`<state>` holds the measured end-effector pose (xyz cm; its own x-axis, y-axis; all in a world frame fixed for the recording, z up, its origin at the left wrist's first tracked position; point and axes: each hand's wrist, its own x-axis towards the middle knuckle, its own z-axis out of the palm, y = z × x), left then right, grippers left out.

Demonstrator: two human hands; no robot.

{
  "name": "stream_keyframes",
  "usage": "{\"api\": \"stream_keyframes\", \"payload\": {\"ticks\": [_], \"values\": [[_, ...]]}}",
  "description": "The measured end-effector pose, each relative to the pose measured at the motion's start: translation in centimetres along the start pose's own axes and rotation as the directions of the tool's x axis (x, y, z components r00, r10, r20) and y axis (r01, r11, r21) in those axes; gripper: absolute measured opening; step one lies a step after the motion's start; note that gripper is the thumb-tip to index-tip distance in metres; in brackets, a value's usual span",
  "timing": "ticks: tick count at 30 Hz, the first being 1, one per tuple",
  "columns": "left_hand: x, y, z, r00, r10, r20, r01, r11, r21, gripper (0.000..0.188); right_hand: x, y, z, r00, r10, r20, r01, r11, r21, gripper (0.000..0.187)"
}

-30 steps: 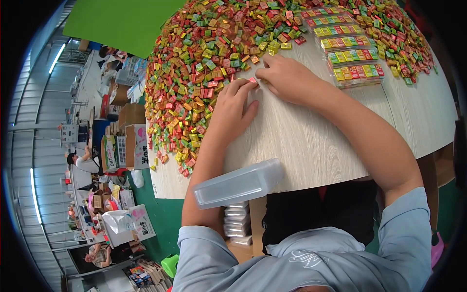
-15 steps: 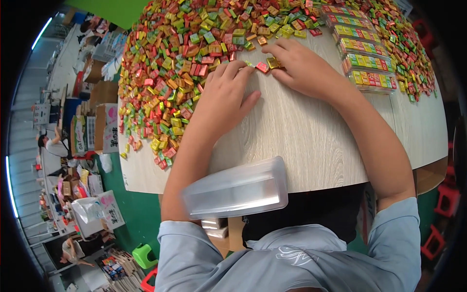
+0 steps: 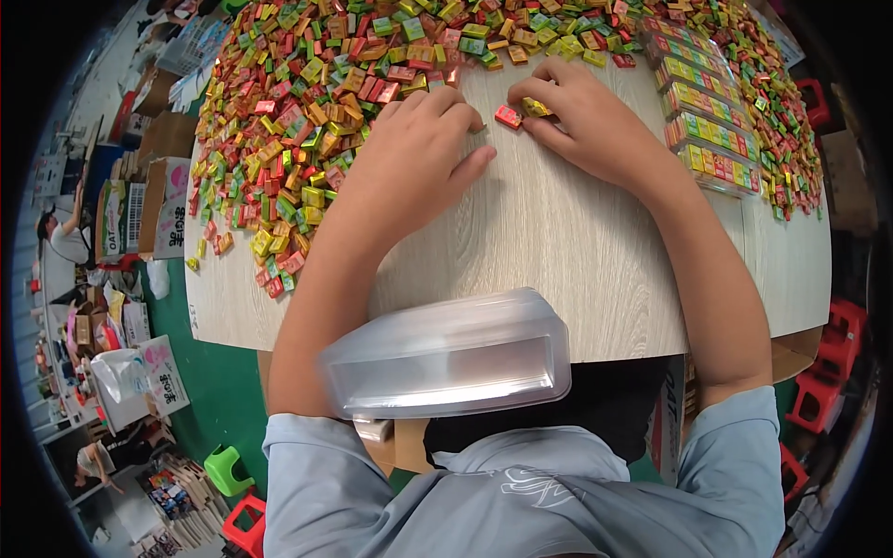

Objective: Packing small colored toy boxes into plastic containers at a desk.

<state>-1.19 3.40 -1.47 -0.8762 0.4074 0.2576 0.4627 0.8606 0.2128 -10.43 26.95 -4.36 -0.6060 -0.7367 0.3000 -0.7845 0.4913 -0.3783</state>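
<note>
I see my right hand (image 3: 595, 121) with fingers curled, tips pinching a yellow candy (image 3: 536, 107); a red candy (image 3: 508, 116) lies just beside. My left hand (image 3: 419, 158) rests flat, fingers extended, holding nothing, at the candy pile (image 3: 298, 102). Filled clear trays (image 3: 712, 130) sit right on the wooden table (image 3: 558, 260).

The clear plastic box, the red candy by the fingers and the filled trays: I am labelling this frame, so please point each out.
clear plastic box (image 3: 446, 358), head view, on its upturned base.
red candy (image 3: 508, 116), head view, on its wrapper's middle.
filled trays (image 3: 712, 139), head view, on the third tray's candy row.
</note>
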Motion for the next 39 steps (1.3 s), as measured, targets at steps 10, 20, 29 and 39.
{"api": "stream_keyframes", "payload": {"ticks": [10, 20, 29, 39], "values": [[-0.4, 0.7, 0.0, 0.999, -0.015, 0.047, 0.027, 0.965, -0.262, 0.026, 0.2, -0.9, -0.3, 0.99, -0.131, 0.046, 0.129, 0.99, 0.052, 0.032], [-0.3, 1.2, -0.5, 0.988, 0.012, 0.152, 0.043, 0.934, -0.354, 0.029, -0.8, -2.4, -0.7, 0.998, -0.048, 0.047, 0.043, 0.994, 0.104, 0.028], [-0.5, 0.7, -0.7, 0.999, 0.004, 0.037, 0.006, 0.965, -0.263, 0.028, -0.9, -3.1, -1.4, 0.992, -0.028, 0.125, 0.024, 0.999, 0.039, 0.03], [0.1, -1.7, 0.4, 0.975, -0.11, -0.192, 0.159, 0.952, 0.262, 0.037, 2.0, -1.2, 0.9, 0.979, 0.11, -0.173, -0.15, 0.959, -0.241, 0.043]]}}
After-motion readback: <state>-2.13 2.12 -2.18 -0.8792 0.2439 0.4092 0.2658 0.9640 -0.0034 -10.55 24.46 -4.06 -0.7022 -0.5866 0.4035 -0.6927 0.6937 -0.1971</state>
